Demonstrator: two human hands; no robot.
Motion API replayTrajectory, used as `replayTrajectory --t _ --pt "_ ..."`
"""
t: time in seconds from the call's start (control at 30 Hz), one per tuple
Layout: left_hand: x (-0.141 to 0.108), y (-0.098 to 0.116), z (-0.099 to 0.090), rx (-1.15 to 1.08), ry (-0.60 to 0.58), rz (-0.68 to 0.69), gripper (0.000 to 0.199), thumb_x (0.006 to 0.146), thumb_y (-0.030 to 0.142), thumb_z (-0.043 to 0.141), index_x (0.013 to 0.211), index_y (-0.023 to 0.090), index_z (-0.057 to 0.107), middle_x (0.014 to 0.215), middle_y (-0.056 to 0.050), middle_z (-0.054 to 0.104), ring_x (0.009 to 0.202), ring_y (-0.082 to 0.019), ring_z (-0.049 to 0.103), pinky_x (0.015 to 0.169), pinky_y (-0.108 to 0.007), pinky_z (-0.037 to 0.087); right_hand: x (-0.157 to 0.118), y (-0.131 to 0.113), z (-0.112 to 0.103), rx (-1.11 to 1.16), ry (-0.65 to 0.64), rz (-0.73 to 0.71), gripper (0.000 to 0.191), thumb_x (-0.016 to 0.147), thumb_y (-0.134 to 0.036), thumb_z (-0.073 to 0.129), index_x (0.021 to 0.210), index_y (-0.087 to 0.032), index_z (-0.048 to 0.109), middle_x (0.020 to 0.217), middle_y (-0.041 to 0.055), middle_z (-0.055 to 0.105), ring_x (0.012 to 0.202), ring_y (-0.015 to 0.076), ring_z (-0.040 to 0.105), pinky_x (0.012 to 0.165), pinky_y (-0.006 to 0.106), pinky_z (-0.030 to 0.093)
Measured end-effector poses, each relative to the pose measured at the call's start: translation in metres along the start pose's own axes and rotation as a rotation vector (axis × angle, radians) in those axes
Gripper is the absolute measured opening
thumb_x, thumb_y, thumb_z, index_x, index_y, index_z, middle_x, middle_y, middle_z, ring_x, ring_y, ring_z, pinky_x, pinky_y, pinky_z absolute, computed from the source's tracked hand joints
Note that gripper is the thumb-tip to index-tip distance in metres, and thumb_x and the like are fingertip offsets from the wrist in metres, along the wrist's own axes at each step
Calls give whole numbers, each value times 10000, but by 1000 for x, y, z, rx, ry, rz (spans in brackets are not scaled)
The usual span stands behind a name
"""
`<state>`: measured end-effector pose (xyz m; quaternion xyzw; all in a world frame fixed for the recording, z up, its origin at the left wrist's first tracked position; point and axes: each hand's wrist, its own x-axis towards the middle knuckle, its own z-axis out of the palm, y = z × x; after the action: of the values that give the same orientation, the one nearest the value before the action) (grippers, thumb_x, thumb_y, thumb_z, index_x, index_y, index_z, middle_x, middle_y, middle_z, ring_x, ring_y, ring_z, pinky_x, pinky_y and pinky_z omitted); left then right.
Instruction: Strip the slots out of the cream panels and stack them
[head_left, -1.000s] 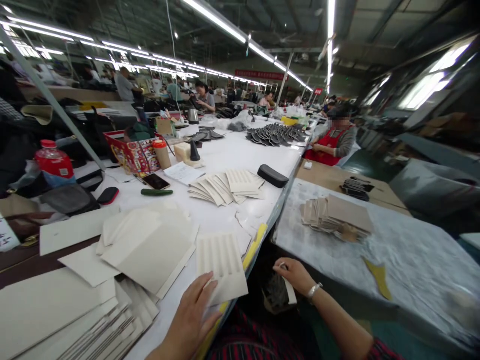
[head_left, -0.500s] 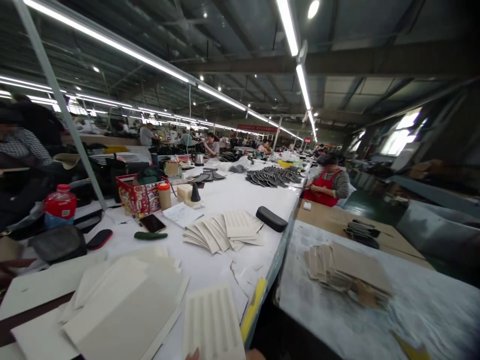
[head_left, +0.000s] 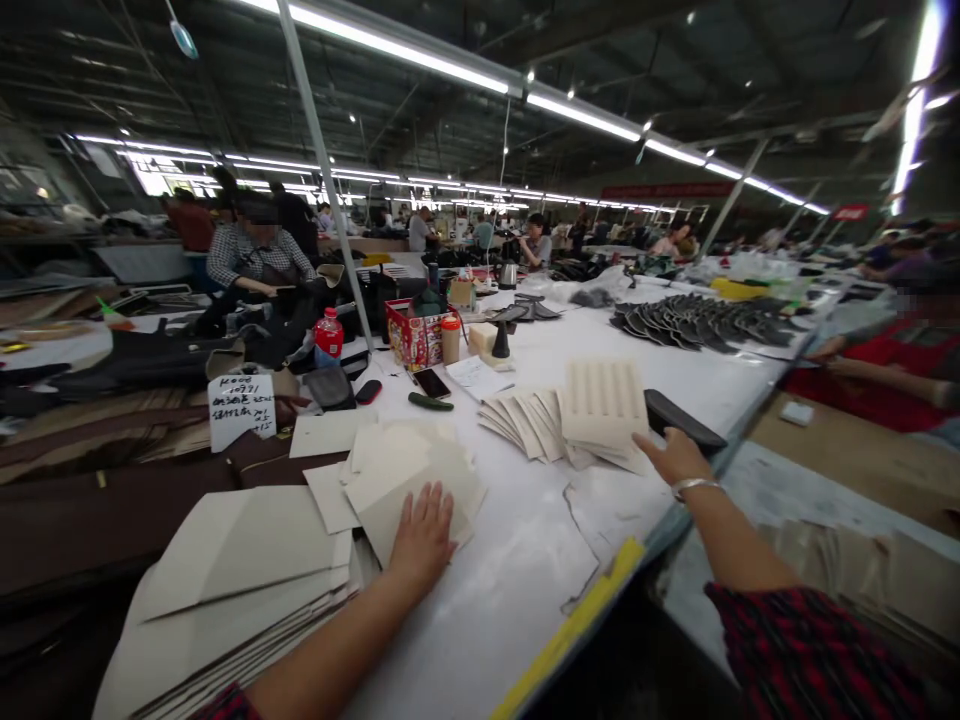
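Note:
My left hand [head_left: 424, 535] lies with its fingers stretched out on a loose pile of flat cream pieces [head_left: 405, 460]. Pinched at its lower right corner by my right hand [head_left: 675, 458] is a cream panel with raised ribs [head_left: 604, 405]. That panel is over the right end of a fanned row of similar panels [head_left: 517, 425]; whether it touches them I cannot tell. Just beyond my right hand lies a black case [head_left: 682, 420]. Larger cream sheets [head_left: 240, 550] are stacked left of my left forearm.
A yellow strip [head_left: 574, 625] runs along the table's near edge. Farther back are a green cucumber [head_left: 430, 401], a phone [head_left: 431, 383], a red patterned box [head_left: 412, 335] and overlapping dark pieces [head_left: 697, 322]. A co-worker in a red apron [head_left: 870, 375] sits at the right.
The view has swung left. The ribbed panel has gone from the near table edge to the fanned row, in my right hand. My left hand now rests on the cream pieces.

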<state>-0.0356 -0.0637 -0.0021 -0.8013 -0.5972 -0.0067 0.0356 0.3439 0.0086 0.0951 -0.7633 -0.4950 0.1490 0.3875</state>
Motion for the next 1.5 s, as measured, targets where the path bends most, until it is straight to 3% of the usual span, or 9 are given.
replayTrajectory --t 0.07,0.2,0.27,0.47,0.63,0.83,1.03,1.27,1.5 --pt "8 -5 6 31 -71 -77 641 717 427 488 1266 132 337 1369 -155 228 1260 -322 150 1001 -511 117 -15 -1 23 -103 -66 -56 477 668 -401 555 1023 -85 511 1007 176 560 917 249 535 765 347 417" --pt "-2 -3 23 22 -87 13 622 718 452 487 1252 160 361 1374 -141 227 1260 -319 155 1004 -476 135 -101 -7 99 205 -700 -107 371 747 -429 445 986 -156 521 900 77 601 785 167 578 642 265 454" --pt "-8 -2 23 14 -85 54 574 741 435 471 1238 163 378 1365 -135 253 1259 -305 173 1010 -450 150 -140 -15 139 278 -821 -74 359 746 -420 448 986 -160 508 900 63 594 770 149 575 577 235 450" --pt "24 -26 -24 3 -176 152 627 679 330 592 1238 200 339 1340 -99 319 1225 -259 269 975 -439 246 -172 -50 201 -96 -777 -161 527 562 -448 642 955 -127 503 836 75 611 729 173 575 600 255 410" --pt "58 -50 -44 103 -310 389 804 463 338 745 1175 253 382 1355 -92 288 1241 -311 194 961 -538 162 -173 -60 204 -398 -748 -274 447 490 -410 694 830 -144 577 854 99 616 776 200 562 609 248 367" --pt "77 -47 -51 179 -169 548 713 464 473 707 1061 178 455 1086 -112 526 1052 -270 430 976 -461 134 -163 -56 197 -250 -745 -350 211 608 -357 625 676 -164 571 676 8 574 650 133 516 546 213 318" --pt "132 -54 -63 206 -270 486 768 417 552 686 1052 178 471 1124 -138 490 1047 -301 423 906 -465 261 -165 -60 190 -82 -413 -150 371 644 -281 589 962 -123 480 987 131 517 875 196 514 743 276 379" --pt "141 -63 -42 133 -385 420 906 351 694 610 1082 180 456 1105 -138 497 965 -305 483 815 -432 372 -240 -53 186 806 -1228 756 332 709 -457 506 811 -146 452 764 51 562 609 143 593 570 284 464" --pt "160 -87 -44 96 -401 284 908 390 735 548 1116 200 447 1165 -127 460 1044 -294 442 856 -410 355 -245 -77 209 1190 -1041 1075 335 655 -403 596 813 -133 476 1040 134 557 881 176 594 728 250 471"
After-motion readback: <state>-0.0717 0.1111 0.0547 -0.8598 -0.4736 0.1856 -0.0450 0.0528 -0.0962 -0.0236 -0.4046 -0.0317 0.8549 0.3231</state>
